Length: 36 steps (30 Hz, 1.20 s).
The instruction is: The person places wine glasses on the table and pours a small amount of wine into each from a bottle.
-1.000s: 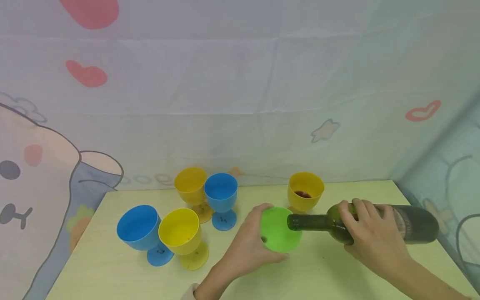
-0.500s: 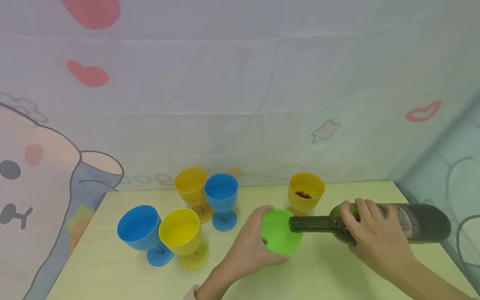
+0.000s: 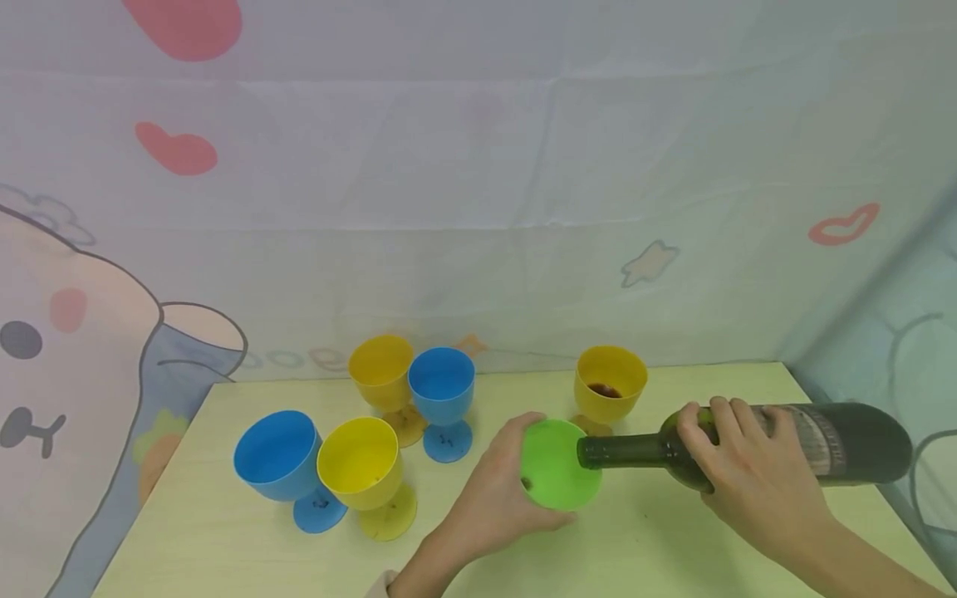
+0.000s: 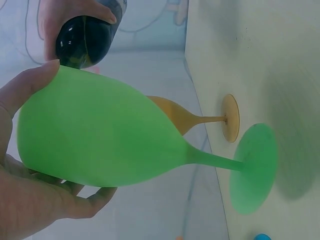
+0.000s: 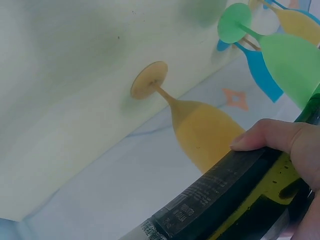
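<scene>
The fingers of the left hand [image 3: 489, 502] are gripping the green cup [image 3: 562, 465] by its bowl, likely to steady it, while those of the right hand [image 3: 758, 482] are clasping the bottle [image 3: 841, 444] nearly level, presumably so its neck is reaching beyond them to the rim.

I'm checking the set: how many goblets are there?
6: green goblet in the left hand, right yellow goblet behind it, and, on the left, front blue goblet, front yellow goblet, rear yellow goblet, rear blue goblet.
</scene>
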{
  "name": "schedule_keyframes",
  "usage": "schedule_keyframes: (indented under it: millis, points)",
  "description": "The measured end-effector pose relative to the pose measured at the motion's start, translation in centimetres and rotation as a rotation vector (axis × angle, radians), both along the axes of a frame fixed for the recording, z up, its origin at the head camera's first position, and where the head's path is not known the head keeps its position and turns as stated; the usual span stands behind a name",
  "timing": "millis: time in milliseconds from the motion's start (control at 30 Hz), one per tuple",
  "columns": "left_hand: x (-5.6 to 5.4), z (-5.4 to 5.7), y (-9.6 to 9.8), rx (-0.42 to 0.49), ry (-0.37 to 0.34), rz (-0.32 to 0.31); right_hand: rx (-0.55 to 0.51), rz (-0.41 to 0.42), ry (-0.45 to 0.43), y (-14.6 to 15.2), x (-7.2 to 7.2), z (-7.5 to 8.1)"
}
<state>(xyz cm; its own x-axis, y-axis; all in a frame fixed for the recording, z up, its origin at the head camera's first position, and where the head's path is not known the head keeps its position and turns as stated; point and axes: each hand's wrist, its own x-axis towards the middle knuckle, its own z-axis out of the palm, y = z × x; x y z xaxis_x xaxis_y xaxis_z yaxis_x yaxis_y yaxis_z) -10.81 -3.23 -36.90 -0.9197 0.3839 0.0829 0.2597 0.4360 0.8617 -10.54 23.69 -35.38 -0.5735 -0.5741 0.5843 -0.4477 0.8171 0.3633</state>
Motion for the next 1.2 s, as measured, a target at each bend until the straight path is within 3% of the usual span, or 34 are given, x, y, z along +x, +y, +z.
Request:
schedule_keyframes:
  millis: [1200]
  points:
    - [0.10,-0.32,-0.19,-0.011,0.014,-0.006,0.085,0.001,0.014,-0.12,0.18,0.98]
